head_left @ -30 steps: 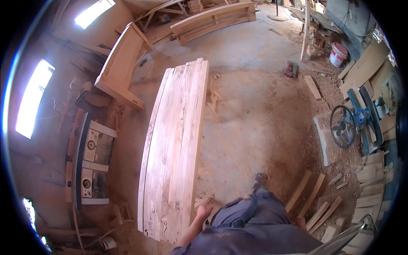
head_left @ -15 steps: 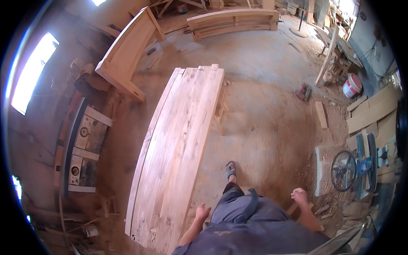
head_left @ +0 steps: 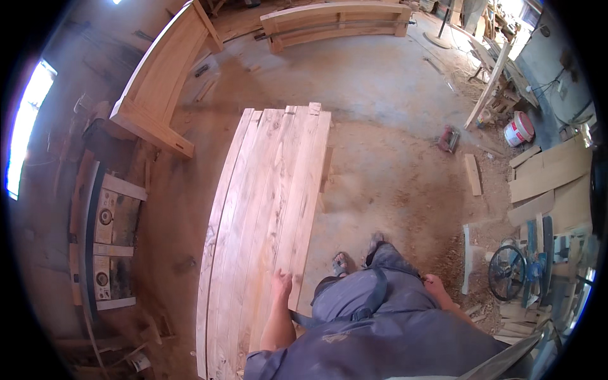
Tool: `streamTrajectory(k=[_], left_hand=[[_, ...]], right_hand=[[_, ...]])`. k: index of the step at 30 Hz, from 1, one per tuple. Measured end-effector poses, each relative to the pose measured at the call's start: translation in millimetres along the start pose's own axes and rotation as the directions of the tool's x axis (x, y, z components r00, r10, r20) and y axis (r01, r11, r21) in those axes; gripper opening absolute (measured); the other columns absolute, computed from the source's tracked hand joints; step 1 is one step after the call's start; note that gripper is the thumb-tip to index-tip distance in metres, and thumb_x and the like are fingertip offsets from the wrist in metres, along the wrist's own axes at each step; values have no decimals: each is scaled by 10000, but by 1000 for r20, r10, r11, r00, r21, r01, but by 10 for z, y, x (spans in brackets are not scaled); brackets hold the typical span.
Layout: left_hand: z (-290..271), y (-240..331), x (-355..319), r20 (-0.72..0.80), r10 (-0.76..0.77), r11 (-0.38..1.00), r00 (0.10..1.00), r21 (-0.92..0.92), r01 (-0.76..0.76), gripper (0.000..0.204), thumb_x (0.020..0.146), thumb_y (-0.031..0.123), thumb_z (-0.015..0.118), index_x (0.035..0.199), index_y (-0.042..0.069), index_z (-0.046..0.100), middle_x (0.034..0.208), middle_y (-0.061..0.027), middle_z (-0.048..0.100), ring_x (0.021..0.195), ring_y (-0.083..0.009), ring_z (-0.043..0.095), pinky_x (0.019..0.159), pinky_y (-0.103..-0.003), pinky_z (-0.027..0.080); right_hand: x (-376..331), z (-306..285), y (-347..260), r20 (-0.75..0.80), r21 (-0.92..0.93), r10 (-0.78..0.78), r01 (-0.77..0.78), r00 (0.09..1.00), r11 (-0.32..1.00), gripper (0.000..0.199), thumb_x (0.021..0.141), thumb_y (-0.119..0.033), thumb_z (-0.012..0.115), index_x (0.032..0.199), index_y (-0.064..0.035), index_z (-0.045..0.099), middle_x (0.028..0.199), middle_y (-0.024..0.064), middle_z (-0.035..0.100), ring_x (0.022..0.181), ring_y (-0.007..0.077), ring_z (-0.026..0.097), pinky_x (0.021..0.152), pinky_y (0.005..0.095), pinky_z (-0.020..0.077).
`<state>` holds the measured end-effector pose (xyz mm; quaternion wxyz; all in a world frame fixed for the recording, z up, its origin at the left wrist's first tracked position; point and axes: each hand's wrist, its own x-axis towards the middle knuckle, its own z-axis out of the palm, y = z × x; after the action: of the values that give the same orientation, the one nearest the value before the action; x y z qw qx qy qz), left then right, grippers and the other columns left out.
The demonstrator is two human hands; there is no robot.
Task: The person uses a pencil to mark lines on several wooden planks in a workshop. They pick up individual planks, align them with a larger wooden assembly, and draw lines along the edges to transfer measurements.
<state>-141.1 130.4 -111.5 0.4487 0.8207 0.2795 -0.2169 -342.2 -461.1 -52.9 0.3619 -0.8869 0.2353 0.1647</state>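
Note:
A long row of pale wooden planks (head_left: pixel 266 196) lies side by side on a low support, running away from me at centre left. My left hand (head_left: pixel 282 283) is over the near right part of the planks, its fingers loosely bent and apart, with nothing seen in it. I cannot tell whether it touches the wood. Beside my right hip, my right hand (head_left: pixel 434 285) hangs with its fingers curled in and no object visible in it.
Wooden bench-like frames (head_left: pixel 158 95) stand at the far left, with another long frame (head_left: pixel 335 25) at the back. On the right are a red power tool (head_left: pixel 448 139), a white bucket (head_left: pixel 519 128), a wood offcut (head_left: pixel 472 175) and a machine with a handwheel (head_left: pixel 507 272). Sawdust covers the floor.
I have stepped forward along the planks, and both feet now show. My left hand has moved forward over the planks; my right hand has drawn in toward my hip.

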Motion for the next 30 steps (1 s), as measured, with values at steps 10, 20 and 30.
streamTrajectory(k=[10, 20, 30], left_hand=[[817, 800, 501, -69, 241, 719, 968, 682, -131, 700, 828, 383, 679, 1313, -89, 504, 1226, -270, 619, 1229, -402, 537, 1053, -467, 421], [1972, 3213, 1844, 463, 252, 302, 850, 797, -523, 526, 825, 349, 676, 1206, 6, 559, 1142, -209, 633, 1177, -355, 555, 989, -449, 438], [2582, 5407, 3039, 768, 242, -119, 592, 629, -768, 355, 822, 316, 673, 1098, 101, 614, 1059, -147, 646, 1125, -308, 573, 925, -432, 455]], right_hand=[[1070, -523, -358, 260, -148, 114, -77, 959, 986, 266, 817, -262, 567, 926, -61, 704, 893, 194, 684, 830, 353, 660, 733, 442, 515], [3368, -1549, -907, -157, 184, 117, -87, 981, 979, 258, 837, -280, 619, 987, -87, 701, 834, 125, 693, 776, 247, 668, 685, 400, 507], [3892, -2342, -748, -374, 539, 312, -69, 873, 839, 225, 846, -262, 608, 914, -67, 697, 867, 168, 701, 773, 319, 671, 690, 434, 514]])
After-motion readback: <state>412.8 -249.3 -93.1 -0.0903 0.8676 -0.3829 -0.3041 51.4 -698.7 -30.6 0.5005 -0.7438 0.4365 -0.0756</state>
